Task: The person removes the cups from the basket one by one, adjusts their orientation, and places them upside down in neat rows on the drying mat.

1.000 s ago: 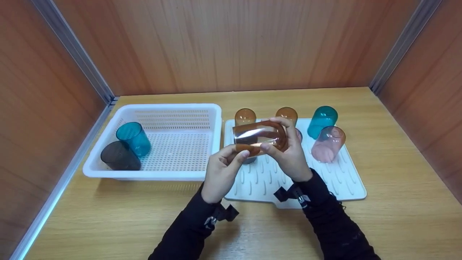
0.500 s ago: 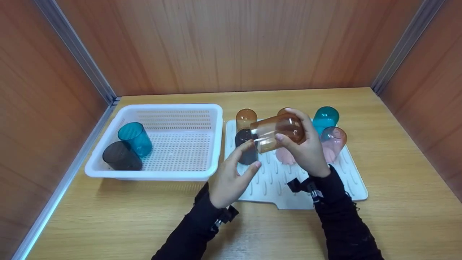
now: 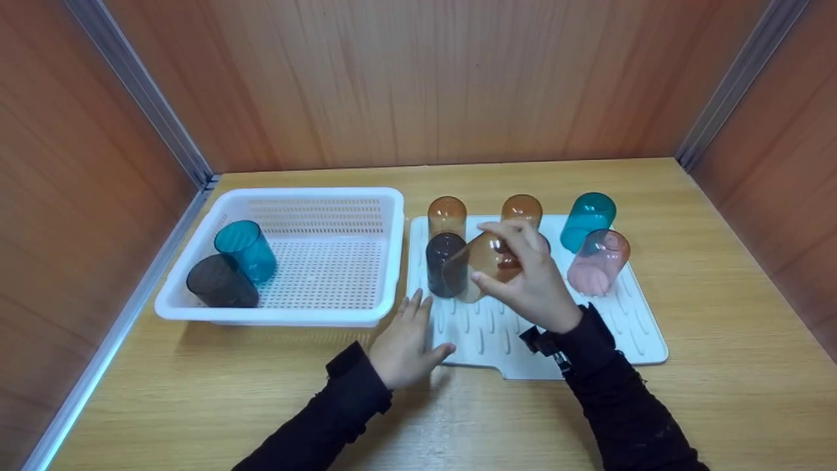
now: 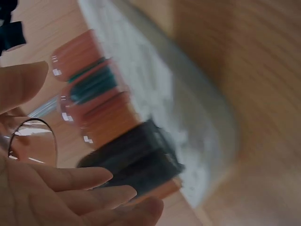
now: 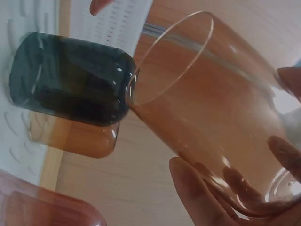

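My right hand (image 3: 539,288) holds an amber drinking glass (image 5: 211,108) by its closed end, fingers and thumb on either side. The glass is tilted, its mouth pointing down and left, above a white ridged draining mat (image 3: 471,347). In the head view its rim overlaps an upside-down dark grey glass (image 3: 444,268) on the mat; whether they touch, I cannot tell. My left hand (image 3: 402,347) has its fingers extended by the mat's front left edge and holds nothing. Contact between that hand and the mat is unclear.
Upside-down amber glasses (image 3: 447,212), a teal glass (image 3: 588,222) and a pink glass (image 3: 596,265) stand on the mat. Another pink glass is mostly behind my right hand. Left of the mat, a white basket (image 3: 274,316) contains a teal glass (image 3: 245,252) and a dark glass (image 3: 221,281).
Both hands held the amber glass at first. My left hand has let go and moved down toward the mat's edge; my right hand has tipped the glass's mouth downward.
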The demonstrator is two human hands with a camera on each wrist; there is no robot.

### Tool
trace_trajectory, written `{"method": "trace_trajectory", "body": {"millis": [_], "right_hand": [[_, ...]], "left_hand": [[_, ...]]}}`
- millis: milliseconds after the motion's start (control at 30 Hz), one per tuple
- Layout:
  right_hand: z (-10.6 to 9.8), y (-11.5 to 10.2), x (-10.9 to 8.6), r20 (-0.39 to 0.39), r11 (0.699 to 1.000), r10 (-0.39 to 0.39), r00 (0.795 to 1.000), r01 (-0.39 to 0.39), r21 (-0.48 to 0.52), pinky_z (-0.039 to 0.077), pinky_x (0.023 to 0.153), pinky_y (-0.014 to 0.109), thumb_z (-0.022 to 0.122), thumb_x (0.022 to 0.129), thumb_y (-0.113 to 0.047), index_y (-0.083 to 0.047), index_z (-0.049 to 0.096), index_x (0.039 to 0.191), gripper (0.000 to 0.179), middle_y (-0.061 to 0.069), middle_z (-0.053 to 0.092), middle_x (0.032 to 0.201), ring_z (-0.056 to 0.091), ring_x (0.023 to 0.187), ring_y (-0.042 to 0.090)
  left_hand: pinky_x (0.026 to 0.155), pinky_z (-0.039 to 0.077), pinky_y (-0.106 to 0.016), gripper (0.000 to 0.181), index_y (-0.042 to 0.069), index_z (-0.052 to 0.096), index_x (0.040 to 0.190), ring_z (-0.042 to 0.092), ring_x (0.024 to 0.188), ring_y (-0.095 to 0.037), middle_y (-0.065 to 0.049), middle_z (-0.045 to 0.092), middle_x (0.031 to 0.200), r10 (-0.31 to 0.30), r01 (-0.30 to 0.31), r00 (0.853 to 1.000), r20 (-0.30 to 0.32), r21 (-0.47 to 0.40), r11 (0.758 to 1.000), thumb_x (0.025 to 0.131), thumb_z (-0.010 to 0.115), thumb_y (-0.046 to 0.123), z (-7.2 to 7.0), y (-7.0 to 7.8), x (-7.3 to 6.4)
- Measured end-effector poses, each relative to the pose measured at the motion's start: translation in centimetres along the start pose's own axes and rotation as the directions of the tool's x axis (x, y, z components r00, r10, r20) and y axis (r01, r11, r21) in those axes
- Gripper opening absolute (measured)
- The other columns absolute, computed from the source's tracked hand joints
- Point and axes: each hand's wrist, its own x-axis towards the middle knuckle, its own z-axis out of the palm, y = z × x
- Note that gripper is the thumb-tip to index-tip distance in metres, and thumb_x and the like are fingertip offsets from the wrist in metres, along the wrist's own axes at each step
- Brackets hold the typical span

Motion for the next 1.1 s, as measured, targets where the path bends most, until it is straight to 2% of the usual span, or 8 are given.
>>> {"method": "trace_trajectory", "body": {"millis": [100, 167, 333, 433, 567, 700, 900, 1100], "right_hand": [[1.1, -0.1, -0.1, 0.045, 0.996, -0.03, 0.999, 0.034, -0.082, 0.061, 0.089, 0.046, 0.088, 0.086, -0.013, -0.015, 0.063, 0.143, 0.062, 0.017, 0.054, 0.134, 0.065, 0.111, 0.033], [1.8, -0.2, -0.3, 0.078, 0.991, -0.051, 0.996, 0.06, -0.121, 0.062, 0.083, 0.047, 0.088, 0.086, -0.015, -0.016, 0.063, 0.143, 0.063, 0.018, 0.055, 0.134, 0.068, 0.104, 0.033], [3.7, 0.0, -0.7, 0.162, 0.964, -0.129, 0.978, 0.162, -0.21, 0.055, 0.063, 0.032, 0.088, 0.084, -0.018, -0.015, 0.065, 0.141, 0.062, 0.018, 0.058, 0.132, 0.062, 0.078, 0.021], [4.8, 0.2, -0.8, 0.21, 0.939, -0.151, 0.966, 0.207, -0.274, 0.054, 0.066, 0.031, 0.088, 0.083, -0.022, -0.015, 0.066, 0.139, 0.061, 0.018, 0.059, 0.13, 0.06, 0.083, 0.021], [5.9, 0.5, -1.0, 0.265, 0.92, -0.139, 0.954, 0.223, -0.323, 0.059, 0.076, 0.042, 0.087, 0.082, -0.024, -0.016, 0.066, 0.139, 0.06, 0.019, 0.058, 0.13, 0.062, 0.101, 0.03], [6.8, 1.0, -1.2, 0.288, 0.903, -0.143, 0.947, 0.244, -0.354, 0.061, 0.072, 0.045, 0.086, 0.083, -0.026, -0.018, 0.067, 0.138, 0.059, 0.021, 0.058, 0.13, 0.064, 0.102, 0.035], [7.5, 1.3, -1.4, 0.298, 0.878, -0.158, 0.941, 0.272, -0.393, 0.061, 0.063, 0.046, 0.088, 0.083, -0.03, -0.018, 0.067, 0.136, 0.058, 0.021, 0.058, 0.13, 0.065, 0.1, 0.036], [7.6, 1.2, -1.1, 0.323, 0.883, -0.131, 0.937, 0.258, -0.391, 0.061, 0.066, 0.047, 0.088, 0.083, -0.029, -0.018, 0.066, 0.139, 0.061, 0.021, 0.059, 0.129, 0.064, 0.1, 0.035]], "left_hand": [[0.118, 0.042, -0.058, 0.088, -0.011, 0.038, 0.158, 0.034, 0.152, -0.052, -0.036, 0.026, 0.168, -0.066, 0.062, 0.996, 0.062, 0.073, 0.995, 0.097, 0.078, 0.038, -0.2, -0.6, -0.1], [0.117, 0.043, -0.056, 0.088, -0.012, 0.039, 0.157, 0.033, 0.153, -0.049, -0.035, 0.026, 0.168, -0.09, 0.079, 0.991, 0.095, 0.119, 0.99, 0.096, 0.078, 0.039, -0.3, -0.9, -0.2], [0.118, 0.043, -0.052, 0.09, -0.014, 0.041, 0.155, 0.03, 0.157, -0.045, -0.034, 0.032, 0.166, -0.116, 0.087, 0.982, 0.148, 0.19, 0.978, 0.094, 0.081, 0.038, -0.3, -1.4, -0.2], [0.113, 0.049, -0.049, 0.09, -0.014, 0.042, 0.154, 0.035, 0.155, -0.041, -0.032, 0.033, 0.166, -0.115, 0.077, 0.98, 0.161, 0.228, 0.971, 0.092, 0.082, 0.037, 0.4, -2.6, 0.3], [0.12, 0.041, -0.049, 0.095, -0.015, 0.042, 0.154, 0.031, 0.157, -0.041, -0.033, 0.032, 0.166, -0.08, 0.036, 0.985, 0.152, 0.272, 0.962, 0.089, 0.083, 0.041, 2.0, -4.9, 1.1], [0.123, 0.037, -0.05, 0.098, -0.015, 0.042, 0.154, 0.026, 0.159, -0.043, -0.033, 0.03, 0.167, -0.066, 0.025, 0.989, 0.135, 0.286, 0.958, 0.087, 0.084, 0.044, 3.0, -6.1, 1.4], [0.117, 0.045, -0.051, 0.096, -0.013, 0.043, 0.154, 0.028, 0.158, -0.043, -0.031, 0.03, 0.168, -0.091, 0.045, 0.986, 0.141, 0.297, 0.954, 0.088, 0.084, 0.044, 2.5, -5.3, 1.2], [0.111, 0.051, -0.052, 0.091, -0.016, 0.045, 0.151, 0.034, 0.155, -0.043, -0.033, 0.034, 0.165, -0.1, 0.056, 0.982, 0.16, 0.258, 0.964, 0.088, 0.085, 0.037, 0.3, -2.8, 0.0]]}}
